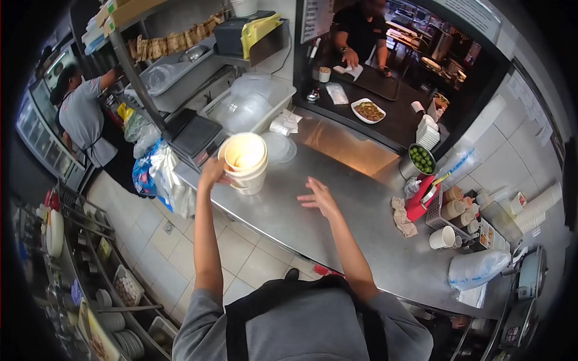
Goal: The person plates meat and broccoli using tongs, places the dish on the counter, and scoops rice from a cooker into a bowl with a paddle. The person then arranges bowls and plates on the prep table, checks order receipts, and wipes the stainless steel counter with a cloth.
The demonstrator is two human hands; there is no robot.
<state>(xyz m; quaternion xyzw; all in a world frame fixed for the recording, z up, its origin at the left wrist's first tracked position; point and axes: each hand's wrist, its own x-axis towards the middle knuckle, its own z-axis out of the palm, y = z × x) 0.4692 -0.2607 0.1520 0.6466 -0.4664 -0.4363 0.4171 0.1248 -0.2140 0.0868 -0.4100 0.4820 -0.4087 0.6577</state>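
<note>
A white plastic bucket [248, 180], looking like one tub nested in another, stands at the left part of the steel counter [283, 210]. Its inside is yellowish, with an orange-brown smear. My left hand [214, 173] grips its left side, fingers partly hidden against the wall. My right hand [320, 198] hovers over the counter to the right of the bucket, fingers spread and holding nothing. Just behind the bucket lies a clear round lid [279, 147].
A white basket of clear plastic lids [277, 108] stands at the back. A plate of food [368, 111] sits on the pass-through shelf, where another person's hand [350, 58] touches a paper. A bowl of green limes [421, 159] and red cloth [419, 203] are to the right.
</note>
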